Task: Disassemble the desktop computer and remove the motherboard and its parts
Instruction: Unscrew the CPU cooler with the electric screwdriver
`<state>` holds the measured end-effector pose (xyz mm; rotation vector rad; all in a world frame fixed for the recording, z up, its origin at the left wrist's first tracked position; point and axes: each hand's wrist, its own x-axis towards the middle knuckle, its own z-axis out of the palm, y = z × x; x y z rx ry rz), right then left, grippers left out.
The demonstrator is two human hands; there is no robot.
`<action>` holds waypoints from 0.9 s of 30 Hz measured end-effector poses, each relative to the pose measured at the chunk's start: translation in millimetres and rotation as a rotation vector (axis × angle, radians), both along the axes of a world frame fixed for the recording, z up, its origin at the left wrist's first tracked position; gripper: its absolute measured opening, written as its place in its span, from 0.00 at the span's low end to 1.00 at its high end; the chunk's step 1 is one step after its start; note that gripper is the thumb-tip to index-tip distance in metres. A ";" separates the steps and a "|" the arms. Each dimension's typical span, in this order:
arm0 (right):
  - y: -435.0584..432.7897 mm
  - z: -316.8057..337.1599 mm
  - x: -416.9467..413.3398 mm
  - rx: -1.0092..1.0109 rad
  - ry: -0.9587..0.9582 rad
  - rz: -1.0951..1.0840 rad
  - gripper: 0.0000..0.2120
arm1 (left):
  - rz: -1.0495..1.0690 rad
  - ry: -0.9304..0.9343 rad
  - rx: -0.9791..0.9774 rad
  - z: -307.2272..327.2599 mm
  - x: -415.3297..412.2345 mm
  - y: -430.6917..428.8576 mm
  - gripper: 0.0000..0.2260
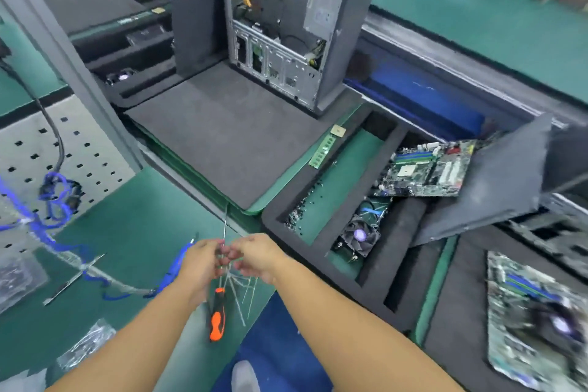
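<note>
Curling the left hand [200, 264] round the screwdriver [217, 318] shaft, the person pinches it just beside with the right hand [257, 259]. Better to settle one hand on the handle before reaching for the open case [337, 51]. The motherboard [426, 169] already lies in the foam tray [270, 223], right.

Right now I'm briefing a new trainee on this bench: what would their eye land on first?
Probably the opened computer case, standing upright with its side open on the grey foam mat at top centre. Next, the motherboard lying tilted across the foam tray on the right. At bottom centre the left hand grips an orange-handled screwdriver, with the right hand meeting it.
</note>
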<state>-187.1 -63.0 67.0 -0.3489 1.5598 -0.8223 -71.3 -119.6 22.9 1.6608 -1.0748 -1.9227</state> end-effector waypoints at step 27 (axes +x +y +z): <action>419.5 128.0 -278.0 0.063 0.593 -0.551 0.03 | -1.101 0.112 -0.459 92.3 -375.9 339.1 0.08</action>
